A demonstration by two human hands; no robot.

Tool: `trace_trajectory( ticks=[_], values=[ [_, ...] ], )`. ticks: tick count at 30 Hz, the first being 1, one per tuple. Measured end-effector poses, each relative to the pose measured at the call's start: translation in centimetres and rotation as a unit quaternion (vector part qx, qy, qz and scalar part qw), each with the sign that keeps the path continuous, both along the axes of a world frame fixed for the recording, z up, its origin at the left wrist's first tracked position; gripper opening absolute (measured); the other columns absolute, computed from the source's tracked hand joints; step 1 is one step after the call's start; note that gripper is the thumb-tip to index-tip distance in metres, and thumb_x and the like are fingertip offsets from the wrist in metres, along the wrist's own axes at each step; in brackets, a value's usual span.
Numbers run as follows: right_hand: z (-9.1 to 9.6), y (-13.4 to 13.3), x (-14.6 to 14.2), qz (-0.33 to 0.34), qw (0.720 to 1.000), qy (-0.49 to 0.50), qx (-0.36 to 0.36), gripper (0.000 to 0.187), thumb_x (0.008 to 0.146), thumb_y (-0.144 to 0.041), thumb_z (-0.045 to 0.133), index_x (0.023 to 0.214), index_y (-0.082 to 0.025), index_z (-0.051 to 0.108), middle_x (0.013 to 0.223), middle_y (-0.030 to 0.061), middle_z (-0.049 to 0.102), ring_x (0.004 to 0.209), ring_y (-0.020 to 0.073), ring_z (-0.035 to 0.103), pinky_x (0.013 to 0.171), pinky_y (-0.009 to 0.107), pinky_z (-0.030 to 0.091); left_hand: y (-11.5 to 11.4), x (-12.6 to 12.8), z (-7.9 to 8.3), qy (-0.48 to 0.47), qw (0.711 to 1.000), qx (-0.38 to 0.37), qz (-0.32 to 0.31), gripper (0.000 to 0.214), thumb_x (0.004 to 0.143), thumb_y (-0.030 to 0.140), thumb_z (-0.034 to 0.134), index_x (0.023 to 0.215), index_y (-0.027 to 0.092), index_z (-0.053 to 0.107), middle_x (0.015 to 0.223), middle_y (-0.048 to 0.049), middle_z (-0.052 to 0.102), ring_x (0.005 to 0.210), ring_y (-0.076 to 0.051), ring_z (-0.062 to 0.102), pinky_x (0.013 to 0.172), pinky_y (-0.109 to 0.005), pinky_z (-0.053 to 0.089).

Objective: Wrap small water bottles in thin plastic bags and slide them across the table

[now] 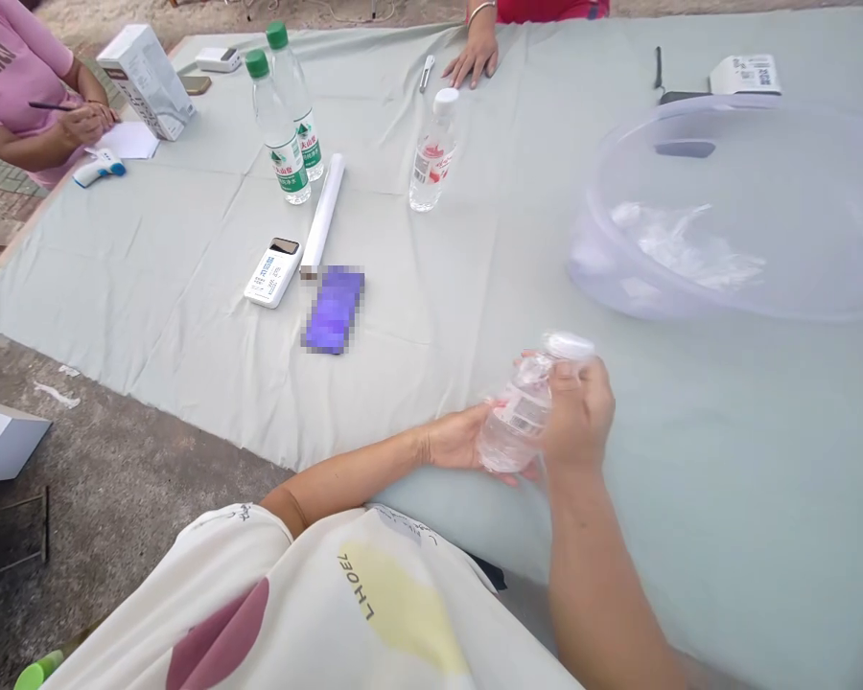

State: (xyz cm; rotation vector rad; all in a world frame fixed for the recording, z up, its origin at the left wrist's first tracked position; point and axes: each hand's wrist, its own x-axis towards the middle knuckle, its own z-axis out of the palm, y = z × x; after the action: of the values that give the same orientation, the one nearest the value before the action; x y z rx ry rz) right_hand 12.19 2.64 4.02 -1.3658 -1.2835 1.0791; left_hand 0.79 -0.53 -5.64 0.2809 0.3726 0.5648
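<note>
Near the front edge of the table a clear plastic water bottle [516, 422] with a white cap is held tilted, its top leaning right. My left hand [464, 436] is closed around the lower part from the left and beneath. From the right, my right hand [581, 412] grips the upper part just under the cap; this hand is smeared by motion. Beyond them stands another white-capped bottle [432, 158] with a red and white label, upright. To the right sits a large translucent basin [596, 259] with crumpled clear plastic [690, 249] inside.
Two green-capped bottles [286, 158], a white roll [323, 216], a white device [273, 273] and a blurred purple object [335, 309] lie left. A person's hand [475, 56] rests near a box cutter [427, 73]. Another person [21, 86] writes beside a box [148, 81] and thermometer [99, 168].
</note>
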Motion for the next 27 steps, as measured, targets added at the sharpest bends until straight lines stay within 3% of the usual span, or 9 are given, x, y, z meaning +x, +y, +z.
trace_trajectory(
  ticks=[2,5,8,11,14,18,20,23,27],
  values=[
    [-1.2,-0.5,0.1,0.015,0.999,-0.039,-0.017,0.061,0.089,-0.068,0.057,0.127,-0.020,0.059,0.122,0.0115,0.068,0.102,0.0264,0.068,0.085,0.042,0.055,-0.2,-0.2,0.5,0.003,1.000,-0.002,0.014,0.066,0.101,0.067,0.033,0.126,0.015,0.066,0.100,-0.0112,0.073,0.086,-0.024,0.072,0.077,-0.038,0.054],
    [-2.7,-1.9,0.6,0.034,0.995,-0.082,-0.047,0.097,0.081,-0.068,0.066,0.158,-0.022,0.030,0.157,0.0174,0.046,0.135,0.0336,0.054,0.105,0.048,0.050,-0.6,-0.3,1.1,0.028,0.999,0.015,0.033,0.075,0.100,0.071,0.026,0.133,0.016,0.063,0.103,-0.0126,0.074,0.083,-0.023,0.071,0.078,-0.039,0.054],
    [-3.9,-3.4,2.0,0.062,0.985,-0.128,-0.102,0.112,0.078,-0.068,0.068,0.165,-0.022,0.015,0.162,0.0178,0.040,0.141,0.0365,0.050,0.109,0.051,0.047,-1.2,-0.2,1.4,0.057,0.997,0.041,0.035,0.079,0.101,0.071,0.021,0.141,0.015,0.058,0.115,-0.0168,0.072,0.088,-0.022,0.071,0.085,-0.042,0.054],
    [-5.0,-4.7,3.6,0.093,0.979,-0.149,-0.101,0.106,0.081,-0.071,0.062,0.165,-0.023,0.018,0.162,0.0158,0.041,0.142,0.0364,0.049,0.111,0.052,0.046,-1.5,-0.2,1.5,0.070,0.995,0.050,0.043,0.069,0.104,0.063,0.025,0.144,0.016,0.056,0.128,-0.0179,0.069,0.098,-0.021,0.070,0.094,-0.043,0.052],
    [-5.8,-5.7,4.3,0.078,0.984,-0.144,-0.066,0.098,0.086,-0.073,0.054,0.163,-0.018,0.027,0.158,0.0173,0.045,0.142,0.0359,0.048,0.114,0.053,0.042,-1.8,-0.1,1.6,0.088,0.994,0.046,0.052,0.061,0.105,0.059,0.035,0.141,0.015,0.058,0.133,-0.0180,0.067,0.102,-0.021,0.070,0.096,-0.042,0.051],
    [-6.3,-6.9,4.3,0.020,0.990,-0.138,-0.016,0.083,0.092,-0.070,0.043,0.155,-0.015,0.043,0.151,0.0186,0.053,0.140,0.0345,0.050,0.114,0.054,0.041,-2.7,0.0,2.3,0.123,0.987,0.078,0.071,0.066,0.090,0.066,0.062,0.130,0.013,0.064,0.128,-0.0185,0.067,0.098,-0.021,0.070,0.093,-0.040,0.054],
    [-6.4,-7.4,4.4,0.008,0.992,-0.122,-0.012,0.080,0.093,-0.069,0.042,0.153,-0.017,0.044,0.152,0.0179,0.053,0.139,0.0337,0.051,0.113,0.053,0.042,-3.5,-0.1,3.2,0.156,0.978,0.114,0.071,0.075,0.082,0.069,0.070,0.135,0.016,0.061,0.128,-0.0177,0.067,0.095,-0.020,0.070,0.090,-0.038,0.054],
    [-6.6,-8.2,4.8,0.010,0.992,-0.128,-0.011,0.076,0.093,-0.070,0.042,0.148,-0.017,0.051,0.145,0.0174,0.059,0.135,0.0339,0.055,0.111,0.053,0.043,-5.0,-0.9,5.2,0.235,0.955,0.171,0.048,0.079,0.085,0.066,0.070,0.149,0.023,0.050,0.134,-0.0161,0.065,0.097,-0.019,0.070,0.087,-0.035,0.054],
    [-6.6,-9.2,5.5,0.024,0.986,-0.162,-0.029,0.068,0.093,-0.067,0.047,0.140,-0.020,0.057,0.140,0.0158,0.062,0.132,0.0339,0.056,0.110,0.053,0.043,-6.6,-3.1,7.2,0.365,0.903,0.222,0.043,0.076,0.090,0.047,0.070,0.156,0.026,0.041,0.141,-0.0159,0.062,0.110,-0.021,0.067,0.094,-0.037,0.051]
  ],
)
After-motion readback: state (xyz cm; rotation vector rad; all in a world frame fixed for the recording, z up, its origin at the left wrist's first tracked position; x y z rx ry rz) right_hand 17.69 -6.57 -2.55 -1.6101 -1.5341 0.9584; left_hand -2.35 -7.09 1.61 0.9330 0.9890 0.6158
